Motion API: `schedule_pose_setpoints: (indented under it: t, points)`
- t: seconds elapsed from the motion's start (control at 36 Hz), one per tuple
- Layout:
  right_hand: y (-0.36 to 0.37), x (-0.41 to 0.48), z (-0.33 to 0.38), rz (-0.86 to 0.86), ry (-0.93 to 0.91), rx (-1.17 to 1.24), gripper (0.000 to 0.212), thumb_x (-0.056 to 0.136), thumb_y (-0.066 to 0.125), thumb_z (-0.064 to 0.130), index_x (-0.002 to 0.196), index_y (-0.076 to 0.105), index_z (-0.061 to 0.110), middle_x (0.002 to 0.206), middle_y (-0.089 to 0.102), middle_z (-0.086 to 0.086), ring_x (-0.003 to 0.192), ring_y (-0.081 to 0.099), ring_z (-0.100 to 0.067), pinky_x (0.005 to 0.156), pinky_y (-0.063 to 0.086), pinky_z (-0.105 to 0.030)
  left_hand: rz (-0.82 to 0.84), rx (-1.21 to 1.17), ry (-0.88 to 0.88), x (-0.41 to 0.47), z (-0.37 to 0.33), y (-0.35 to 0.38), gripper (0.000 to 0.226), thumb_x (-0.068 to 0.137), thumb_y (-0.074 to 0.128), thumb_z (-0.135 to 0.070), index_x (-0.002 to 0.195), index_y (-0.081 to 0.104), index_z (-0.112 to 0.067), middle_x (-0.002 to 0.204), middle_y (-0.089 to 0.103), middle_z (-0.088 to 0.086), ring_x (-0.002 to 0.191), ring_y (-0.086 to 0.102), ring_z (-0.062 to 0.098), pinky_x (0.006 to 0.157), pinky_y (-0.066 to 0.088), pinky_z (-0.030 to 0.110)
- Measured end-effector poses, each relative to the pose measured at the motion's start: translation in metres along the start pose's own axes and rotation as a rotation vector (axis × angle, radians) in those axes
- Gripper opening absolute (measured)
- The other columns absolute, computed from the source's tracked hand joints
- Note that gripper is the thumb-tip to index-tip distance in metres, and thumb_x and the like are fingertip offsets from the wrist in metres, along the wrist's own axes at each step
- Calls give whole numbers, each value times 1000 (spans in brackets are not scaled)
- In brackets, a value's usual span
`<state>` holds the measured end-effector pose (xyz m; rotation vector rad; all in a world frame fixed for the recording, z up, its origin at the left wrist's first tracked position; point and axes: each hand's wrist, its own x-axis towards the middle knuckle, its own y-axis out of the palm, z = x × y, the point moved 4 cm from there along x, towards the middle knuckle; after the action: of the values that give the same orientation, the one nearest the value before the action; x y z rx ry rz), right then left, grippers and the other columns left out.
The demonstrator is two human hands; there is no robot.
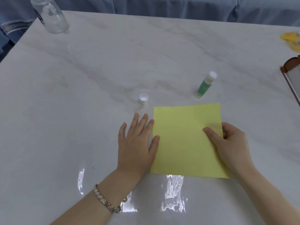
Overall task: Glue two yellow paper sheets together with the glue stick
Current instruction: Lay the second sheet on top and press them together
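Yellow paper: the yellow paper [181, 143] lies flat on the bench [97, 70], close to the person, between the two hands. Only one yellow face shows, and I cannot tell whether a second sheet lies under it.
Right hand: the right hand [232, 143] pinches the paper's right edge, with the thumb on top and the fingers curled at the edge.
Left hand: the left hand [136, 140] lies flat with straight fingers and holds nothing. It rests on the bench at the paper's left edge, and the thumb tip just touches that edge.
Glue stick: the glue stick [204, 86] stands upright and uncapped just beyond the paper's far right corner. Neither hand touches it.
Cap: the cap [143, 99] stands open side up beyond the far left corner, well apart from the stick.
Progress: with the stick uncapped and set aside, gluing looks likely done and the sheets are being aligned or pressed. No glue is visible, so this is a guess. Smoothing the sheets and recapping the stick seem to be left.
Around: a clear bottle [50, 17] stands at the far left corner of the bench. A yellow item [291, 40] and a brown-edged tray [292, 78] sit at the right edge. There is a bracelet [105, 198] on the left wrist.
In the way: nothing lies on or against the paper.
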<state>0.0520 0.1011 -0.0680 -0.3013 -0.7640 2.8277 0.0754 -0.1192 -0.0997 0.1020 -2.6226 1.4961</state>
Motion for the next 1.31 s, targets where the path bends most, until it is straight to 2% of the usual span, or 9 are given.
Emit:
schedule_pose_setpoints:
  t: [0.11,0.22,0.5,0.78,0.83,0.92,1.06,1.17,1.31]
  points:
    - [1,1,0,9,11,2,17,81,64,18,72,58,30,67,63,9,49,55,5,43,38,-8,0,13,4,0,1,0,53,87,30,-43,130,50,-19,144,41,-2,138,21,12,109,4,36]
    - [2,2,0,19,13,0,13,82,64,18,74,59,27,70,63,7,61,57,-14,54,41,-25,5,47,10,1,0,0,51,87,32,-41,126,53,-16,141,46,2,136,29,20,107,8,39]
    - [4,3,-6,10,-21,-59,3,81,64,21,84,62,20,78,67,-6,73,60,-27,64,44,-32,8,71,12,0,0,-1,51,87,32,-41,127,52,-16,142,45,2,136,29,18,106,6,38]
    - [4,-2,-6,-21,-104,-148,8,85,59,22,93,57,21,72,56,16,69,52,0,55,36,-8,14,156,33,-1,-2,-1,51,88,33,-38,125,53,-10,138,49,9,131,39,27,104,11,43]
    - [5,-2,-6,-30,-107,-152,13,85,59,23,98,58,20,74,55,16,69,52,-2,55,36,-6,16,153,28,-1,-2,-1,51,88,32,-38,126,53,-11,139,48,9,132,38,26,104,9,43]
    - [5,-2,-5,-40,-103,-157,25,85,60,26,108,57,17,81,58,6,74,52,-13,58,36,-18,25,165,29,-1,-2,0,54,88,29,-40,128,50,-11,141,45,8,134,35,25,105,8,43]
    - [0,-1,-6,-47,-85,-82,22,81,65,22,102,58,23,72,55,12,63,51,0,55,38,-2,30,165,19,-1,-2,1,59,87,24,-43,132,46,-12,146,38,7,138,28,23,108,7,46]
    - [-11,6,-7,-27,-47,-40,21,76,69,22,93,58,28,65,58,6,55,51,-1,51,39,-6,40,189,29,-2,-3,3,58,88,24,-41,131,46,-9,145,39,10,137,29,25,108,13,51]
    - [-22,4,-7,201,97,68,26,74,73,19,99,67,14,77,71,-13,69,68,-15,74,55,-30,45,205,26,-2,-4,4,59,87,24,-41,132,45,-8,145,39,10,137,29,25,108,15,54]
